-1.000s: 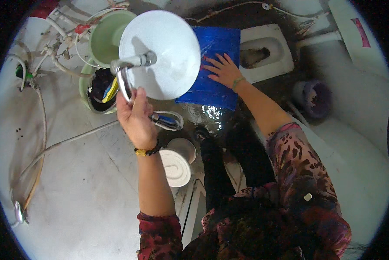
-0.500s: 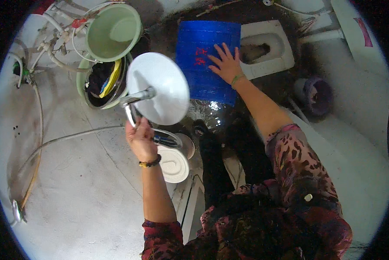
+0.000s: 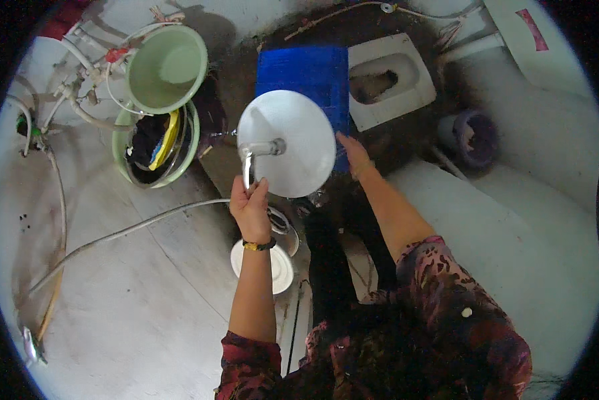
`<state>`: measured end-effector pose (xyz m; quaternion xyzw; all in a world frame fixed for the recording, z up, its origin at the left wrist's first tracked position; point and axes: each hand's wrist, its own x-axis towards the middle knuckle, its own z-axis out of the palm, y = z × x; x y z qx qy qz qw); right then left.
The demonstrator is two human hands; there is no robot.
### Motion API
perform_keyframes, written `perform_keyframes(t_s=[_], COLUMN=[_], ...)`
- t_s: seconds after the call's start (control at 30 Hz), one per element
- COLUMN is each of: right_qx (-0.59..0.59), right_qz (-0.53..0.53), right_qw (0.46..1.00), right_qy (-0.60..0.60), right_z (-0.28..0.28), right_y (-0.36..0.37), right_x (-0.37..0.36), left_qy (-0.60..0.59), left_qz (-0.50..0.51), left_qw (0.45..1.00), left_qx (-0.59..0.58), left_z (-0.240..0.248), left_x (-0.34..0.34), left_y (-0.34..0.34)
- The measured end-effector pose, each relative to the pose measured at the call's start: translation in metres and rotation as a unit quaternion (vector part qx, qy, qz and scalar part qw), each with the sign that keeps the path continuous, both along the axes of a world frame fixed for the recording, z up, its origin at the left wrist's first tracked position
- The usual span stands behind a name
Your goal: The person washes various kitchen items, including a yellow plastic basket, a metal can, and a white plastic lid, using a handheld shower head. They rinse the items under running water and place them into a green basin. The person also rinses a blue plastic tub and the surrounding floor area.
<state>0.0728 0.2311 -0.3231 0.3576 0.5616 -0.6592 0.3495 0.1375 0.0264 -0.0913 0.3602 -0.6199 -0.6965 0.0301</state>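
Observation:
My left hand (image 3: 251, 208) is closed around the chrome handle of a shower head (image 3: 306, 157) with a wide, round white disc. The disc is held above the floor and covers part of a blue ribbed plastic crate (image 3: 299, 70). At that crate's near right edge is my right hand (image 3: 357, 159), its fingers drawn in against the edge and partly hidden. A pale hose (image 3: 139, 223) runs from the left toward the area just under my left hand. Below the wrist stands a round white lid (image 3: 265, 267).
A squat toilet (image 3: 406, 80) adjoins the crate on the right. One light green basin (image 3: 169, 70) sits at the back left, above another (image 3: 119, 143) holding dark cloth and a yellow packet (image 3: 166, 140). Pipes line the left wall. A purple bucket (image 3: 469, 143) stands at right.
The shower head has moved right and slightly nearer, now in front of the crate. My right hand has gone from lying spread on the crate's top to its near right edge.

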Motion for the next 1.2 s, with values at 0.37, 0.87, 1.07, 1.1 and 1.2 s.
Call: perform_keyframes(t_s=[0.37, 0.87, 1.07, 1.1, 1.2], right_qx=[0.031, 0.055, -0.444, -0.478, -0.539], right_qz=[0.037, -0.132, -0.214, -0.204, -0.173], right_qw=[0.996, 0.982, 0.864, 0.847, 0.813], right_qy=[0.081, 0.125, 0.103, 0.109, 0.133], right_z=[-0.029, 0.101, 0.275, 0.295, 0.349], right_y=[-0.026, -0.04, -0.114, -0.117, -0.124], right_x=[0.059, 0.008, -0.029, -0.035, -0.051], left_qy=[0.094, 0.208, 0.26, 0.244, 0.232], left_qz=[-0.027, 0.003, -0.073, -0.052, -0.092], left_qw=[0.99, 0.958, 0.933, 0.934, 0.946], left_qx=[-0.099, -0.198, -0.239, -0.255, -0.205], left_z=[0.052, 0.315, 0.39, 0.396, 0.402], left_x=[-0.083, -0.01, 0.033, 0.035, 0.038], left_y=[-0.031, -0.048, -0.067, -0.06, -0.054])
